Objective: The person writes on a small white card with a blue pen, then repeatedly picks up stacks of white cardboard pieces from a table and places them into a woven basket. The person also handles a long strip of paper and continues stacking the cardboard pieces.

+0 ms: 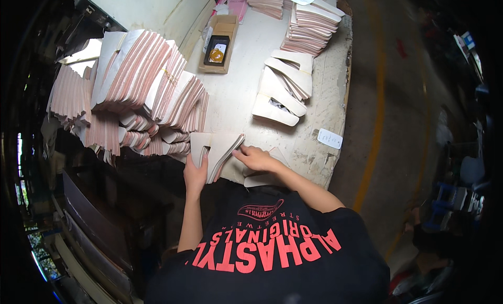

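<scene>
A small stack of flat white cut pieces (217, 145) with pinkish layers at the edges, like shoe-upper parts, lies at the table's near edge. My left hand (195, 173) grips its left side, the thumb by the slot in the top piece. At the right edge of the same stack, my right hand (257, 160) has its fingers closed on the layers. Beneath my right forearm another pale piece (257, 181) is partly hidden. Farther off on the right lie loose fanned white pieces (283, 89).
Large bundles of the same pieces (136, 71) are heaped at the left, some tied. Another tall stack (312, 26) stands at the far right. A cardboard box (224, 25) holds a black item. A white tag (329, 138) lies near the right edge of the worn white table (236, 94).
</scene>
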Demonstrator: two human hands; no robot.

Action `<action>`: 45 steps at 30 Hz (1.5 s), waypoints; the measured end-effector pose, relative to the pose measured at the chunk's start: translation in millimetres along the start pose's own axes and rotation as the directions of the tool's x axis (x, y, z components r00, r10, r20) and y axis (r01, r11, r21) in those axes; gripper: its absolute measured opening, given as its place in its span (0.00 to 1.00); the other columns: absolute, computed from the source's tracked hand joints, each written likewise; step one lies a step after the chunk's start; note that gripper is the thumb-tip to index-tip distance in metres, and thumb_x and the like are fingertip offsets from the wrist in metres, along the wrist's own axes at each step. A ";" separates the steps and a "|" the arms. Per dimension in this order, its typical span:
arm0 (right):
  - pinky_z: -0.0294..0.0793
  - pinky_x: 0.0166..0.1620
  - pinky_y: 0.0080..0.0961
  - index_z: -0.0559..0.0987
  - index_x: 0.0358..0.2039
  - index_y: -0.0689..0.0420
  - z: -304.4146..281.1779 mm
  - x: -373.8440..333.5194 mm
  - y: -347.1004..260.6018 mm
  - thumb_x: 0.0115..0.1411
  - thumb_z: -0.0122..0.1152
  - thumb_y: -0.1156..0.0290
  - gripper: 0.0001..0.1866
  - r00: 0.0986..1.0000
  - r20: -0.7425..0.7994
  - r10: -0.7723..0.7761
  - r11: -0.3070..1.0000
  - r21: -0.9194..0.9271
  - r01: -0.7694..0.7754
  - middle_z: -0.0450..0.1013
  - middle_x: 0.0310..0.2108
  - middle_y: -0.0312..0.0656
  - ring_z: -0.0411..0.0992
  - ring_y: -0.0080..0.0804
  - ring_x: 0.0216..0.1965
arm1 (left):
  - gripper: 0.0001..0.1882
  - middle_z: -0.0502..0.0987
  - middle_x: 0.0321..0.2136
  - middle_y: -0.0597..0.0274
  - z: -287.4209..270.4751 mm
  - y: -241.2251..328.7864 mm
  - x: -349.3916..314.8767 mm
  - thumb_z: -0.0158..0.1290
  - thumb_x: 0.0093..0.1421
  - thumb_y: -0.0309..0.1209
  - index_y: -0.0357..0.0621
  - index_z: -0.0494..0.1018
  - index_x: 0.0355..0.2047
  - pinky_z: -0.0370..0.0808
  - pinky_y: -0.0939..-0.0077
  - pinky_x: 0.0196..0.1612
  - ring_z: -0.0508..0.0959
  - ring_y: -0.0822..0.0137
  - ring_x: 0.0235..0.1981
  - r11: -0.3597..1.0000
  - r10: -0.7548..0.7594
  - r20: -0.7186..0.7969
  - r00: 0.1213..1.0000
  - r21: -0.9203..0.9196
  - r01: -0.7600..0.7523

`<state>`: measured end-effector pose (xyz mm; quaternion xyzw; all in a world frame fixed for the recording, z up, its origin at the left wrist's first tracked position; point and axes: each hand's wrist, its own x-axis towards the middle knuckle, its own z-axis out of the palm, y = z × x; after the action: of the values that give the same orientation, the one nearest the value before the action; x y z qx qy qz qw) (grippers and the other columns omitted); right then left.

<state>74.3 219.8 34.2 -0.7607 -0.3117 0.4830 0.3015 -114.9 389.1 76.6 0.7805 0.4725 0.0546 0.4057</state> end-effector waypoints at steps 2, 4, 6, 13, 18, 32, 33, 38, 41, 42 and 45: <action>0.76 0.59 0.47 0.76 0.59 0.71 11.8 15.1 -0.5 0.66 0.51 0.28 0.50 0.998 0.060 -0.031 0.990 0.142 0.022 0.77 0.48 0.71 0.77 0.68 0.53 | 0.29 0.77 0.56 0.35 -10.5 -10.7 3.3 0.60 0.70 0.41 0.26 0.69 0.59 0.74 0.64 0.61 0.80 0.58 0.56 0.944 -0.152 0.236 0.960 -0.252 0.212; 0.77 0.52 0.45 0.72 0.61 0.72 24.4 18.5 5.1 0.66 0.59 0.35 0.47 0.985 -0.118 -0.127 0.969 0.198 0.149 0.77 0.41 0.70 0.77 0.60 0.46 | 0.25 0.78 0.57 0.45 -9.5 -22.1 4.6 0.60 0.71 0.38 0.28 0.69 0.58 0.73 0.69 0.61 0.78 0.66 0.56 0.866 -0.140 0.325 0.935 -0.417 0.275; 0.78 0.37 0.37 0.71 0.59 0.75 35.3 18.0 10.9 0.68 0.63 0.43 0.41 0.912 -0.318 -0.261 0.910 0.234 0.342 0.80 0.30 0.60 0.79 0.42 0.31 | 0.26 0.77 0.58 0.46 0.7 -34.7 2.5 0.59 0.72 0.37 0.28 0.68 0.60 0.72 0.67 0.63 0.78 0.63 0.57 0.803 -0.092 0.321 0.943 -0.536 0.260; 0.54 0.75 0.39 0.49 0.76 0.66 64.5 24.9 -8.0 0.66 0.70 0.57 0.51 0.911 -0.351 -0.215 0.760 0.526 0.382 0.56 0.73 0.60 0.54 0.49 0.74 | 0.36 0.64 0.70 0.47 64.2 -25.6 10.6 0.50 0.77 0.40 0.32 0.52 0.75 0.64 0.64 0.71 0.67 0.55 0.70 0.824 0.193 0.210 0.958 -0.565 -0.042; 0.58 0.73 0.33 0.49 0.77 0.61 45.2 8.0 -5.4 0.66 0.68 0.64 0.48 0.942 -0.277 -0.190 0.605 0.723 0.334 0.60 0.71 0.53 0.57 0.41 0.73 | 0.27 0.68 0.61 0.46 51.8 4.5 0.5 0.55 0.74 0.35 0.30 0.59 0.64 0.67 0.63 0.67 0.70 0.58 0.62 0.777 0.055 0.137 0.989 -0.628 0.044; 0.69 0.69 0.40 0.54 0.77 0.59 -65.3 -106.8 -65.5 0.69 0.64 0.70 0.42 0.739 -0.397 -0.544 0.508 0.545 0.667 0.58 0.74 0.50 0.65 0.39 0.70 | 0.40 0.71 0.64 0.49 -15.0 128.0 -17.9 0.56 0.63 0.39 0.39 0.58 0.73 0.69 0.53 0.68 0.74 0.50 0.63 0.252 0.311 0.056 0.949 -0.967 -0.026; 0.70 0.68 0.39 0.57 0.76 0.58 -84.4 -116.1 -69.9 0.69 0.64 0.69 0.39 0.714 -0.393 -0.580 0.542 0.468 0.698 0.60 0.72 0.50 0.67 0.39 0.68 | 0.42 0.71 0.64 0.47 -18.2 130.3 -21.4 0.57 0.62 0.42 0.38 0.58 0.72 0.69 0.52 0.68 0.74 0.49 0.63 0.176 0.347 0.089 0.934 -0.984 0.029; 0.66 0.69 0.36 0.65 0.71 0.61 -160.5 -142.5 -78.9 0.74 0.56 0.62 0.30 0.621 -0.609 -0.493 0.572 0.311 0.759 0.66 0.67 0.45 0.67 0.35 0.67 | 0.47 0.72 0.63 0.43 -34.7 123.5 -31.8 0.58 0.54 0.46 0.35 0.59 0.71 0.71 0.48 0.66 0.74 0.44 0.63 0.116 0.519 0.167 0.838 -0.985 0.124; 0.62 0.71 0.38 0.62 0.73 0.64 -177.5 -141.6 -72.8 0.77 0.50 0.52 0.35 0.765 -0.432 -0.478 0.566 0.515 0.644 0.66 0.69 0.46 0.65 0.35 0.69 | 0.51 0.72 0.62 0.39 -34.8 118.0 -31.4 0.60 0.47 0.41 0.32 0.59 0.71 0.73 0.48 0.65 0.76 0.42 0.61 0.056 0.633 0.238 0.737 -0.963 0.263; 0.61 0.71 0.36 0.63 0.73 0.64 -177.0 -140.8 -69.1 0.78 0.47 0.47 0.37 0.857 -0.247 -0.453 0.621 0.603 0.502 0.66 0.70 0.47 0.65 0.35 0.69 | 0.51 0.71 0.63 0.38 -32.8 117.3 -30.9 0.60 0.47 0.40 0.31 0.58 0.71 0.71 0.48 0.67 0.74 0.41 0.63 0.141 0.617 0.260 0.743 -0.965 0.220; 0.59 0.72 0.29 0.67 0.70 0.66 -163.3 -141.2 -55.0 0.78 0.44 0.41 0.39 0.783 0.148 -0.604 0.685 0.599 0.415 0.69 0.67 0.46 0.64 0.34 0.69 | 0.53 0.71 0.63 0.39 -27.7 122.0 -27.1 0.63 0.45 0.36 0.29 0.59 0.71 0.70 0.52 0.68 0.74 0.44 0.63 0.395 0.627 0.386 0.677 -0.906 0.151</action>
<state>167.0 120.3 210.6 -0.4323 -0.4122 0.5662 0.5680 -58.2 356.7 186.7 0.4662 0.0516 0.0659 0.8807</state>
